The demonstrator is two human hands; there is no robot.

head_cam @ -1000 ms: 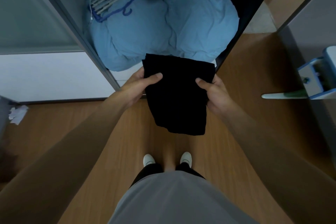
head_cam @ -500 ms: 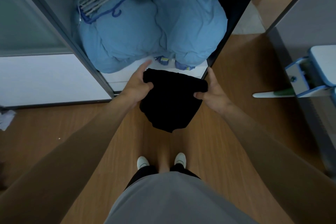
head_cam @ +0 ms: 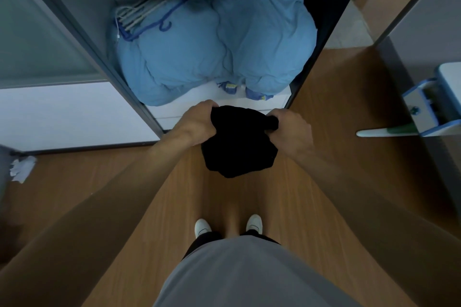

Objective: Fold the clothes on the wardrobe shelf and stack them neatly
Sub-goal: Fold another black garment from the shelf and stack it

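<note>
Black garment (head_cam: 237, 147) is held in the air just in front of the blue quilt (head_cam: 212, 52), below the quilt's front edge and over the wooden floor (head_cam: 224, 197), not touching the white shelf ledge (head_cam: 199, 106) on which the quilt rests. The left hand (head_cam: 197, 122) grips its left top corner and the right hand (head_cam: 289, 129) grips the right one. Fingers of both curl round the cloth, and the two hands sit apart with the bundle between them. A second ago the cloth hung as a flat, longer rectangle with thumbs laid on its face. Now it is shorter and thicker, drawn up into a compact, slightly rounded bundle, and the hands have closed over its top edge. That suggests another fold has been taken, so this piece looks nearly ready to set down. The rounded lower edge hints that the layers may not be square, and a pat flat could be needed once it lies in front of the quilt.
</note>
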